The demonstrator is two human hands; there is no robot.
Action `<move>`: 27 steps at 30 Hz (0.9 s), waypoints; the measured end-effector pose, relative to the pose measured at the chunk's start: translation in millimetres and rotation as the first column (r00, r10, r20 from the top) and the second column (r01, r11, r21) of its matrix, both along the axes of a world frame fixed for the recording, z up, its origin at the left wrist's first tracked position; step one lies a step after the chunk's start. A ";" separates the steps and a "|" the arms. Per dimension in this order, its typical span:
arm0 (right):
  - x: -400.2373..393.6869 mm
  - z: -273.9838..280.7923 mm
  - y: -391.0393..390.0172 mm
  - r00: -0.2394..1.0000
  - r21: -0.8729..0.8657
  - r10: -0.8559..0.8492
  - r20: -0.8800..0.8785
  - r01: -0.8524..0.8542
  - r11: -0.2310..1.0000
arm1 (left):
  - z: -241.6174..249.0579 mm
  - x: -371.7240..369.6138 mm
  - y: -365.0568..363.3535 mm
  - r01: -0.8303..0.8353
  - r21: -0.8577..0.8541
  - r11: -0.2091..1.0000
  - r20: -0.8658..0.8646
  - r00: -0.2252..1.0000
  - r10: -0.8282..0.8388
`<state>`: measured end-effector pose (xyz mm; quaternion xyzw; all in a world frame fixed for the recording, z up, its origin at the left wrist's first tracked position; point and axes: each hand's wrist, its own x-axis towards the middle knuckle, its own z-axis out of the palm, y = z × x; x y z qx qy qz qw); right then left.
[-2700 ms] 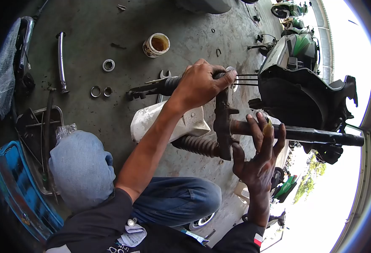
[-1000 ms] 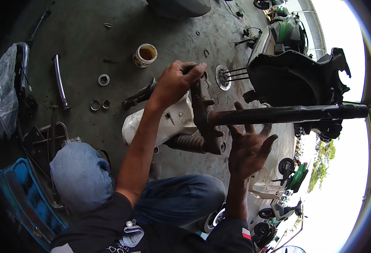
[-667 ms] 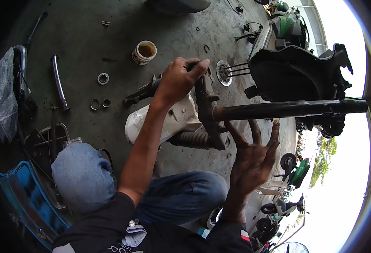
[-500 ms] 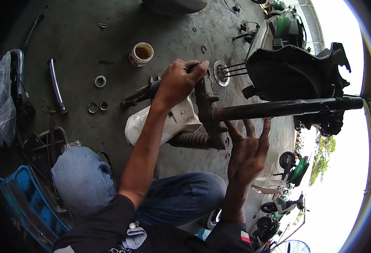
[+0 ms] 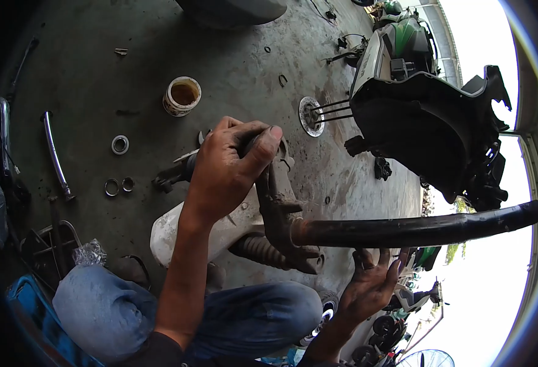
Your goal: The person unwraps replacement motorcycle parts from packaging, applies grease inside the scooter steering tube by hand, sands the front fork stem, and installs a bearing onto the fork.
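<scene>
My left hand (image 5: 223, 174) is closed around the upper end of the metal fork clamp (image 5: 275, 211), its thumb pressed on top. From the clamp a long black steering tube (image 5: 391, 232) runs to the right, with rust at its base. Below the tube, my right hand (image 5: 367, 290) has its fingers spread, their tips at the tube's underside without wrapping round it. Attached under the clamp are a ribbed rubber boot (image 5: 263, 251) and a dirty white fender (image 5: 183, 229), partly hidden by my left forearm.
On the floor lie a tub of yellowish grease (image 5: 182, 98), metal rings (image 5: 120, 145), a curved chrome bar (image 5: 56, 156) and a brake disc (image 5: 311, 116). A large black plastic body part (image 5: 428, 122) stands at the right, near parked scooters (image 5: 407, 40).
The fork assembly and tube appear lower and nearer in view, the tube now tilted up slightly at its far end. My right hand has dropped lower; my left hand keeps its hold. The view has shifted.
</scene>
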<state>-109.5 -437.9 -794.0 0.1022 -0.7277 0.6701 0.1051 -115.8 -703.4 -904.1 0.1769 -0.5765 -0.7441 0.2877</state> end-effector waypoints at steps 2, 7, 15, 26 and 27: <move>-1.9 -10.8 11.8 0.979 0.026 -0.205 0.004 0.205 0.978 | 0.3 4.1 -1.8 0.033 0.065 0.997 -0.005 0.999 -0.032; -1.2 -29.8 38.8 0.961 0.464 -0.079 -0.266 0.200 0.863 | -0.6 7.0 -2.2 0.052 0.092 0.994 -0.043 0.998 -0.048; 3.4 -17.4 46.8 0.841 0.391 -0.148 -0.520 0.388 0.835 | 1.3 3.8 -1.3 0.028 0.043 0.999 -0.023 0.999 -0.027; 26.6 5.4 -12.5 0.813 0.706 0.499 -0.300 -0.162 0.689 | -0.2 -10.9 1.5 -0.007 -0.064 0.998 0.013 1.000 0.008; 23.9 10.8 -15.2 0.799 0.783 0.551 -0.239 -0.177 0.596 | 0.5 -12.9 2.1 -0.006 -0.085 0.996 0.037 0.999 0.009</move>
